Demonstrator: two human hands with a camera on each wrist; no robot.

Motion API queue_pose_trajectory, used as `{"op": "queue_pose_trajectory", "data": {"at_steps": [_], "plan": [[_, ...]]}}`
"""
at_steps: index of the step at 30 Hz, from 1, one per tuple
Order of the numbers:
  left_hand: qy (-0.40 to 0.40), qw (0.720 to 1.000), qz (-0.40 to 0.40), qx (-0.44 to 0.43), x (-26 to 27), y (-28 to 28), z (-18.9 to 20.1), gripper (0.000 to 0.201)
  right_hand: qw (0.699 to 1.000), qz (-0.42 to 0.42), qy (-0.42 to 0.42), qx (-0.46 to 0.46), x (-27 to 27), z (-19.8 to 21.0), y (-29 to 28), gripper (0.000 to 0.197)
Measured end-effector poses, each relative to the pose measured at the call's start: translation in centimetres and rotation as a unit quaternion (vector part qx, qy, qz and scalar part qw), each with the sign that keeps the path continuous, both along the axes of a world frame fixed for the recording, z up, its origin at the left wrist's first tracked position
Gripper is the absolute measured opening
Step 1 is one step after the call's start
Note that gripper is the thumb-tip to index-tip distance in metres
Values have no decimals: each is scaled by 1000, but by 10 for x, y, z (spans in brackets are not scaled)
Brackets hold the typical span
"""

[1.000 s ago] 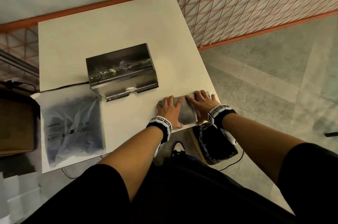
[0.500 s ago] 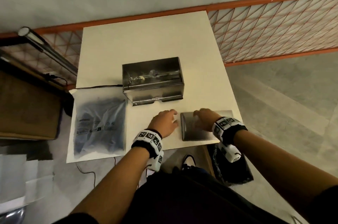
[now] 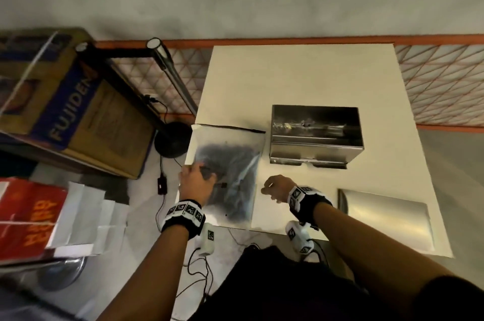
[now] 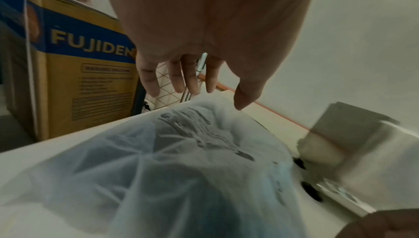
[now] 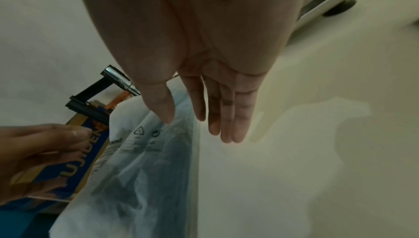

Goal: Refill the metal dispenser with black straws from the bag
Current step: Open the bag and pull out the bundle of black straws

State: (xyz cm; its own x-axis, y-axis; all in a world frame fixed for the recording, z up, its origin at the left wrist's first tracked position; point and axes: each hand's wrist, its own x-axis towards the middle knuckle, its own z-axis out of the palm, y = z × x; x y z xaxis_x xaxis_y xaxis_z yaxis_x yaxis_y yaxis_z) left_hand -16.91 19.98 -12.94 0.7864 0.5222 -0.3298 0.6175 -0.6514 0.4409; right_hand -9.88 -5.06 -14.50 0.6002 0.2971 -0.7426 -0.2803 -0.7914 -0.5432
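Observation:
The translucent bag of black straws (image 3: 230, 176) lies flat on the white table (image 3: 288, 77), left of the metal dispenser (image 3: 315, 134), whose top stands open. My left hand (image 3: 199, 174) hovers over the bag's left part with fingers spread and relaxed, holding nothing. In the left wrist view the left hand (image 4: 204, 96) hangs just above the bag (image 4: 181, 170). My right hand (image 3: 275, 189) is over the table at the bag's right edge. In the right wrist view the right hand (image 5: 199, 127) has straight fingers beside the bag (image 5: 147, 170).
The dispenser's flat metal lid (image 3: 385, 216) lies at the table's front right corner. A cardboard box marked FUJIDEN (image 3: 70, 116) and a black lamp stand (image 3: 172, 142) are on the floor to the left. An orange mesh fence (image 3: 445, 85) runs behind the table.
Both hands have left the metal lid and moved left to the bag of straws. The lid stays at the front right. The head view has swung left.

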Motion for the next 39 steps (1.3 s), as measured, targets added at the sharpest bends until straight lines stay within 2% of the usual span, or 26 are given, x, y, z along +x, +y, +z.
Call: {"op": "queue_pose_trajectory", "data": {"at_steps": [4, 8, 10, 12, 18, 21, 23, 24, 27, 29, 31, 34, 36, 39], "plan": [[23, 998, 39, -43, 6, 21, -6, 86, 999, -52, 15, -4, 0, -5, 31, 33], [55, 994, 23, -91, 9, 22, -16, 121, 985, -159, 53, 39, 2, -11, 46, 38], [85, 990, 17, -109, 7, 17, -23, 128, 975, -201, 69, 57, 2, -11, 52, 43], [99, 990, 3, -104, 6, 11, -25, 128, 973, -208, 80, 65, 2, -10, 57, 45], [67, 983, 29, -169, 6, 18, -27, 121, 978, -171, 94, 74, -2, -5, 70, 53], [85, 973, 11, -215, -2, 21, -29, 94, 988, -114, 75, 75, -5, -8, 74, 53], [82, 960, -18, -269, -9, 22, -35, 85, 991, -90, 45, 90, -4, -8, 75, 52], [79, 952, -35, -293, -12, 21, -37, 79, 989, -91, 39, 112, -4, -7, 76, 55], [42, 935, -80, -342, -18, 8, -29, 39, 977, -113, 36, 176, -1, -11, 76, 88], [11, 932, -81, -354, -19, -4, -17, 37, 970, -117, 24, 212, 3, -32, 71, 97], [-24, 930, -64, -362, -19, -12, -8, 36, 964, -142, -6, 225, 4, -18, 68, 101], [-55, 931, -28, -359, -18, -19, 3, 36, 950, -161, -61, 261, 0, 24, 62, 82], [-78, 927, -18, -365, -17, -22, 14, 29, 939, -155, -86, 295, -2, 40, 56, 70], [-118, 915, -31, -385, -13, -32, 37, 39, 926, -141, -123, 329, -5, 56, 39, 66]]}}
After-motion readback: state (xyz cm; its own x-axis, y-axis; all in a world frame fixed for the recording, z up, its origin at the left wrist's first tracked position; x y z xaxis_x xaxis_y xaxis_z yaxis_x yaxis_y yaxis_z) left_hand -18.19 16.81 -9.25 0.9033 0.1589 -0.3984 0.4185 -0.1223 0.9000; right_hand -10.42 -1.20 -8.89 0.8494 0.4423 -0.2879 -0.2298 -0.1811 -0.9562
